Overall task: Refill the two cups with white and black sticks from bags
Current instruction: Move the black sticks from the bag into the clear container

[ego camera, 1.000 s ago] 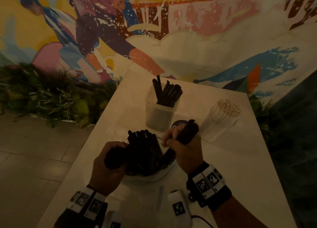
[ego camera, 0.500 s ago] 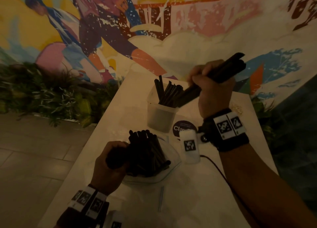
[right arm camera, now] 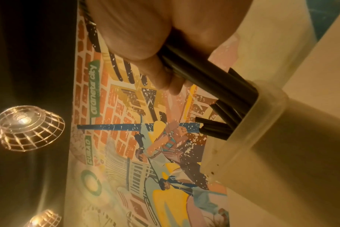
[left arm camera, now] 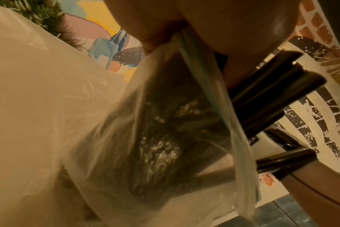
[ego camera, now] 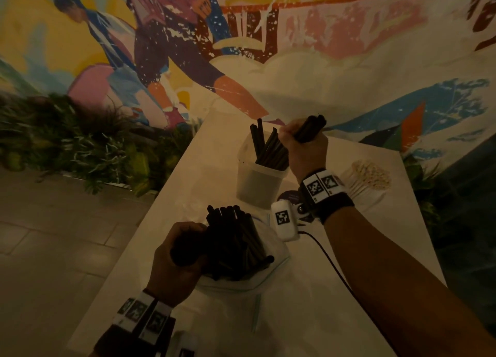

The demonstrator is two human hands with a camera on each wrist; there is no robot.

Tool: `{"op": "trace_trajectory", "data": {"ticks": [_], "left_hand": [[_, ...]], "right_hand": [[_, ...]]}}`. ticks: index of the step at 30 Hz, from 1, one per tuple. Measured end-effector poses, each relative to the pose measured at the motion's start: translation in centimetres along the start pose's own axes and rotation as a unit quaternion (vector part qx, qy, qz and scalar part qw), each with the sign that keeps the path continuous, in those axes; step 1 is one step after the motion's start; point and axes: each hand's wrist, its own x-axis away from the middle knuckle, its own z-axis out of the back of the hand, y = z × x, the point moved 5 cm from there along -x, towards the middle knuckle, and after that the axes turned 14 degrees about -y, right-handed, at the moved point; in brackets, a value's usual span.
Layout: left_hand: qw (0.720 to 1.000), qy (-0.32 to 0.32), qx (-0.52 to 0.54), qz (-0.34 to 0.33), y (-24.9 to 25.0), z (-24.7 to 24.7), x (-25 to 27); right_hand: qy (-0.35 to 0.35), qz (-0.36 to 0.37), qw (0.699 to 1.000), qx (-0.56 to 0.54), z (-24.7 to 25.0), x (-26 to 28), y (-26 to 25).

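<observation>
My right hand is up over the near cup, fingers curled tight around a bunch of black sticks. The lower ends of that bunch are inside the cup's mouth, among the black sticks already standing there; the upper ends poke out past my knuckles toward the wall. From my right wrist I see the same thing: my fingers wrapped around the dark sticks, which run down into the cloudy plastic cup.

My left hand stays low on the table, closed around the neck of the clear bag with its load of black sticks. The sticks fan out of the bag's open mouth, pointing away from me. In the left wrist view the crinkled bag is bunched under my grip and several stick ends jut out past its greenish zip edge.

The second cup, packed with white sticks, stands on the table to the right of my right wrist, apart from the first cup. A painted mural fills the wall behind, with plants along its foot on the left.
</observation>
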Motion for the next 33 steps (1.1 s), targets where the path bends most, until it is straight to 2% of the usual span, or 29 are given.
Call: {"op": "trace_trajectory", "data": {"ticks": [4,8,11,13,15,16,17,20,22,23,24,26,28,30,33], "left_hand": [[1.000,0.002,0.010,0.009,-0.2,-0.1,0.0],[1.000,0.002,0.016,0.003,0.1,-0.1,0.0],[1.000,-0.004,0.023,-0.003,0.1,-0.1,0.0],[1.000,-0.004,0.025,0.000,-0.2,0.0,0.1],[1.000,-0.001,0.028,0.004,-0.3,0.0,0.1],[1.000,0.001,0.028,0.004,-0.3,0.0,0.2],[1.000,0.000,0.025,0.001,-0.2,0.0,0.2],[1.000,-0.004,0.018,-0.004,-0.1,0.0,0.3],[1.000,-0.005,0.015,-0.005,0.0,-0.1,0.2],[1.000,-0.005,0.017,-0.004,0.1,-0.1,0.2],[1.000,-0.004,0.019,-0.003,0.1,-0.1,0.2],[1.000,-0.001,0.014,-0.003,0.1,-0.1,0.2],[1.000,-0.001,0.023,0.002,0.0,-0.1,0.2],[1.000,-0.004,0.015,0.002,0.0,0.0,0.2],[1.000,-0.004,0.000,0.002,0.1,0.0,0.2]], "right_hand": [[0.027,0.013,0.995,0.095,0.6,-0.1,0.3],[-0.028,-0.034,0.981,0.188,0.0,-0.1,1.0],[-0.016,-0.017,0.974,0.223,0.1,-0.3,1.2],[-0.059,-0.040,0.939,0.338,-0.2,-0.5,1.9],[-0.112,-0.103,0.873,0.464,-0.3,-0.4,3.6],[-0.113,-0.106,0.860,0.486,-0.1,-0.3,4.0],[-0.094,-0.086,0.868,0.480,0.0,-0.1,3.8],[-0.015,0.024,0.922,0.387,0.1,0.2,2.0],[-0.010,0.072,0.928,0.365,-0.3,-0.1,1.2],[-0.032,0.078,0.919,0.384,-0.6,-0.3,1.2],[-0.068,0.072,0.898,0.428,-1.1,-0.4,1.6],[-0.158,0.023,0.832,0.531,-2.0,-0.3,3.3],[-0.203,-0.015,0.796,0.570,-2.2,0.0,4.3],[-0.209,-0.012,0.795,0.570,-2.2,0.1,3.8],[-0.172,0.023,0.840,0.515,-1.5,0.5,1.9]]}}
